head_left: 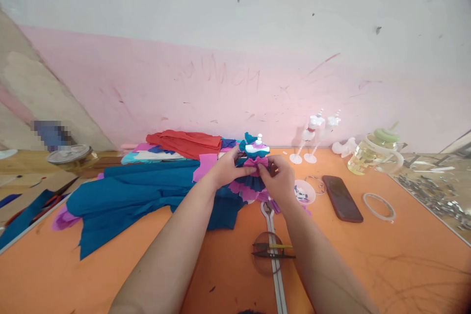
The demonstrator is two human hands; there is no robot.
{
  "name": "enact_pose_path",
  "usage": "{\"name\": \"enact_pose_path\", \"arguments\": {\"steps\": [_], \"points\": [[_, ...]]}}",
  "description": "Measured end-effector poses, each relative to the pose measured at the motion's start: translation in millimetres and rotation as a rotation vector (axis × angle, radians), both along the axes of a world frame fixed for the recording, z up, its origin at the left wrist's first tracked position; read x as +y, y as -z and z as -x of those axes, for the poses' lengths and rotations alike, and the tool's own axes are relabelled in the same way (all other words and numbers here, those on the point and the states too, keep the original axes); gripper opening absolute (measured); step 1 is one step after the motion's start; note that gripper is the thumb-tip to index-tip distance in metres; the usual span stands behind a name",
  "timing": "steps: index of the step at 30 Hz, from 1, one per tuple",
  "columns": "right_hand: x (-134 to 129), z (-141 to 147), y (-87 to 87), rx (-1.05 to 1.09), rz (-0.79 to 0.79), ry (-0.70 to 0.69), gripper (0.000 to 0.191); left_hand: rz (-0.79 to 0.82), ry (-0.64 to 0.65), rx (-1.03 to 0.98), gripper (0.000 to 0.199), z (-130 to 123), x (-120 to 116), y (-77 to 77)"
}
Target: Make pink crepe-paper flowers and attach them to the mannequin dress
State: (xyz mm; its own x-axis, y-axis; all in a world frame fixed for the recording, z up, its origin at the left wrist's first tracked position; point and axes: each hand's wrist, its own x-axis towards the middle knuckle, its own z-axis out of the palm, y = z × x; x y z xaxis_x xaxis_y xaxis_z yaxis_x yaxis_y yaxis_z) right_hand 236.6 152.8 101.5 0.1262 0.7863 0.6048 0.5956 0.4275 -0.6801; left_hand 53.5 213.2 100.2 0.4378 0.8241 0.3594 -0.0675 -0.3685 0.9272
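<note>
A small white mannequin [259,140] stands between my hands, dressed in a ruffled teal and purple crepe-paper dress [247,187]. A pink bow [256,162] lies at the front of its waist. My left hand [228,167] is closed around the left side of the dress, its thumb reaching to the bow. From the other side, my right hand [278,176] pinches the bow's right part between thumb and fingers. Teal crepe paper [147,189] spreads under and left of the dress, with a purple piece [204,168] near my left wrist.
Thread snips [274,250] lie over a clear disc and a long white strip [278,284]. To the right are a bowl of small pieces [304,192], a phone [342,198], a ring [379,207] and a jug [375,154]. Two bare mannequins [311,132] and folded red paper [184,143] stand behind.
</note>
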Motion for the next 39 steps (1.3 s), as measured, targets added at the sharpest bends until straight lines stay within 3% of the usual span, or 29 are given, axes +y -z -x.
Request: {"name": "enact_pose_path", "arguments": {"steps": [3,8,21,27,34,39], "points": [[-0.9,1.0,-1.0,0.003,-0.010,0.001,0.012,-0.055,-0.099,0.024,0.064,-4.3,-1.6,-2.6],[-1.8,3.9,-2.2,0.022,-0.067,0.001,0.008,-0.099,-0.140,0.040,0.066,-6.2,-5.3,-6.5],[-4.1,-0.4,-5.4,0.011,0.029,-0.038,0.021,-0.030,-0.071,-0.126,0.070,-2.2,3.4,2.1],[-7.3,2.6,-9.9,-0.014,-0.063,-0.018,0.012,0.003,-0.045,-0.114,0.068,6.6,2.3,-5.0],[-11.2,4.3,-14.3,-0.002,-0.051,0.005,0.013,-0.064,-0.131,-0.023,0.060,0.2,-9.8,-16.1],[-10.8,4.1,-14.1,0.044,-0.049,0.011,0.015,-0.013,-0.130,-0.051,0.056,-3.2,-13.3,-19.3]]}}
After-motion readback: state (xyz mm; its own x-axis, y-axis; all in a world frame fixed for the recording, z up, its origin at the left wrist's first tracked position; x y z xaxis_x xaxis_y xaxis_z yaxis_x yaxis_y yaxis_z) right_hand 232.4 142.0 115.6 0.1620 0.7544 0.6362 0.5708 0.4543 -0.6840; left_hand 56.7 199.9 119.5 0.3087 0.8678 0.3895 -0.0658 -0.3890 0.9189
